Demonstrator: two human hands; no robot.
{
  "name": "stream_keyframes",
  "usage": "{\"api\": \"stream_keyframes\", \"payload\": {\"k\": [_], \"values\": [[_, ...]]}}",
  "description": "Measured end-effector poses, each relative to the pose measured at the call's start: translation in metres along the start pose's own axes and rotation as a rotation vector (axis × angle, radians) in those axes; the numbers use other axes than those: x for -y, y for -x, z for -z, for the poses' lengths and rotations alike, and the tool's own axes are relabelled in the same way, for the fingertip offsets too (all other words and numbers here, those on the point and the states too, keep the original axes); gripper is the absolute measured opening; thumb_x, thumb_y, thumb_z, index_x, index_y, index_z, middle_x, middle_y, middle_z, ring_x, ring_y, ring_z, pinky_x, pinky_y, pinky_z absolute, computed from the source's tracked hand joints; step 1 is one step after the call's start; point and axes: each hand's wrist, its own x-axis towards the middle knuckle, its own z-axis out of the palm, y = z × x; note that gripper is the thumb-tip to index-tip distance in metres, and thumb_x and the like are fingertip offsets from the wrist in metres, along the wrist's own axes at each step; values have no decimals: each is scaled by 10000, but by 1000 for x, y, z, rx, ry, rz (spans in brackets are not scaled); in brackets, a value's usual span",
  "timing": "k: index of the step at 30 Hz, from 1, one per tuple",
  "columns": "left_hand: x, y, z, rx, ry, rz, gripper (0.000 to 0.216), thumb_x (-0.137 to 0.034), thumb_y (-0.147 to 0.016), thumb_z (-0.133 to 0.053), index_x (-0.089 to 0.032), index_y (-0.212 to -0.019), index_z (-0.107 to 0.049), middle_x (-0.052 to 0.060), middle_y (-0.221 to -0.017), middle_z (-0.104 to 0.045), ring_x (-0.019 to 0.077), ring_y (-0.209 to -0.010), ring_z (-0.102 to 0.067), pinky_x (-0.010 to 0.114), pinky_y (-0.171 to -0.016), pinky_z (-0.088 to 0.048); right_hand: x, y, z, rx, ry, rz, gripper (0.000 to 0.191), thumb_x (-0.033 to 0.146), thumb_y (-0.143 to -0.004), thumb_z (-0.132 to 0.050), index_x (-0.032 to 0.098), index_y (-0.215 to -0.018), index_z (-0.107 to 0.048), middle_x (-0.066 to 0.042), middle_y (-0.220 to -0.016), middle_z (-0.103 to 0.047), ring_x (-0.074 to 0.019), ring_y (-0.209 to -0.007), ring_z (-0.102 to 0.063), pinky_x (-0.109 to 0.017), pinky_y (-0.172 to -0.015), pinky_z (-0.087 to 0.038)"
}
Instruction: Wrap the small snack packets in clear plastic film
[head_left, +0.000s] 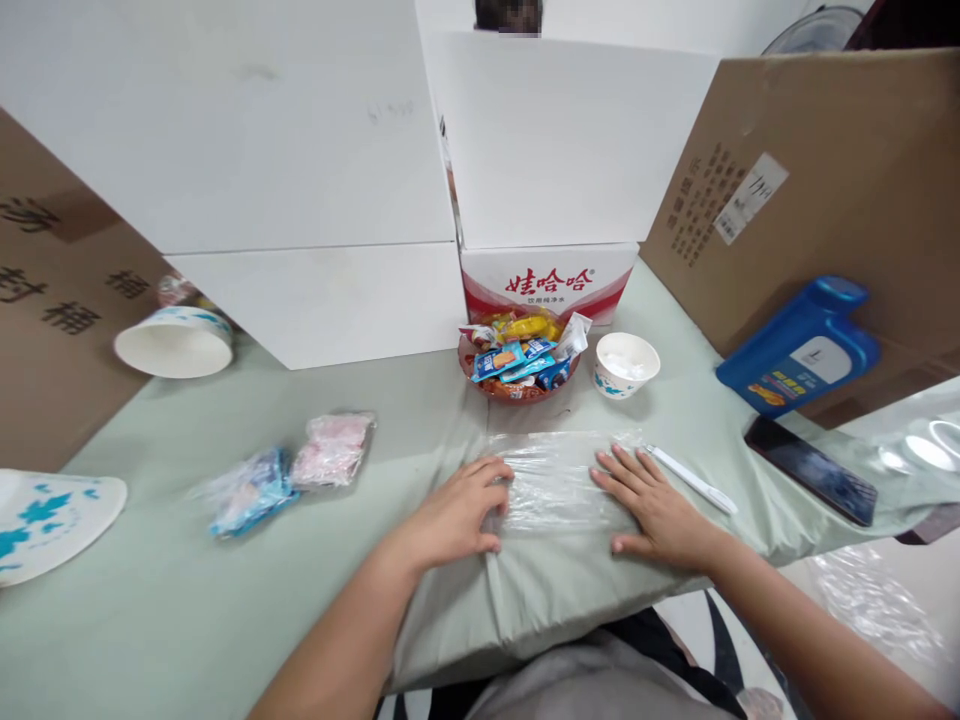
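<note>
A clear plastic bag [555, 480] lies flat on the pale green tablecloth [187, 600] near the front edge. My left hand [457, 510] rests on the bag's left end with its fingers curled against the plastic. On the bag's right end my right hand [652, 505] presses down flat, fingers spread. Neither hand grips anything. Beyond the bag stands a red bowl of wrapped snacks [521, 360], and a small paper cup [626, 363] sits to its right.
Two filled clear bags [251, 490] [334, 447] lie at left. A white pen [694, 480], a dark phone [810, 468] and a blue bottle [799, 345] are at right. Paper bowls [174, 342] [45, 520] sit far left. White and cardboard boxes wall the back.
</note>
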Motion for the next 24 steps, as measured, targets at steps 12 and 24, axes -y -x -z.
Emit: {"api": "stream_keyframes", "payload": {"k": [12, 24], "values": [[-6, 13, 21, -77, 195, 0, 129, -87, -734, -474, -207, -756, -517, 13, -1008, -665, 170, -964, -612, 275, -826, -480, 4, 43, 10, -218, -198, -4, 202, 270, -931, -528, 209, -1078, -654, -83, -1228, -652, -230, -1287, -487, -421, -1048, -444], [6, -11, 5, -304, 9, 468, 100, -260, -892, -485, -218, -950, -555, 2, -799, -697, 188, -731, -644, 268, -645, -409, -3, -1, 3, -335, -160, -523, 298, 316, -946, -394, 219, -1048, -656, -47, -970, -732, -217, -823, -701, -346, -722, -553]]}}
